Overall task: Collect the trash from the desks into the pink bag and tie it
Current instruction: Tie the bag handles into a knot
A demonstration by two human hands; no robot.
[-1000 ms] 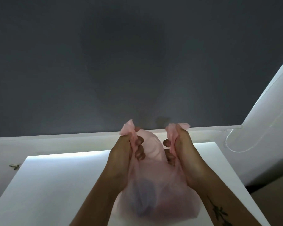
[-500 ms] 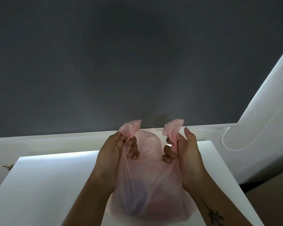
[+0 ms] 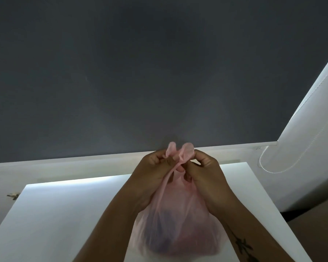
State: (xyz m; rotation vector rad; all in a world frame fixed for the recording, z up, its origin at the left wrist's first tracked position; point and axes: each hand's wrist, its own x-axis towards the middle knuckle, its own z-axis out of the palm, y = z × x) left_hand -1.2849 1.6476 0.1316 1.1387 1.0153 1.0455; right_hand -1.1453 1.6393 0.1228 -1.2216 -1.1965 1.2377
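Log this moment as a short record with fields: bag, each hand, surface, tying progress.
bag: pink bag, translucent, dark shapes inside, resting on the white desk
left hand: pinching the left handle at the bag's top
right hand: pinching the right handle
handles: brought together, ends sticking up above the fingers
tying progress: handles meet, but no finished knot is visible
background: dark grey wall, white cord at right
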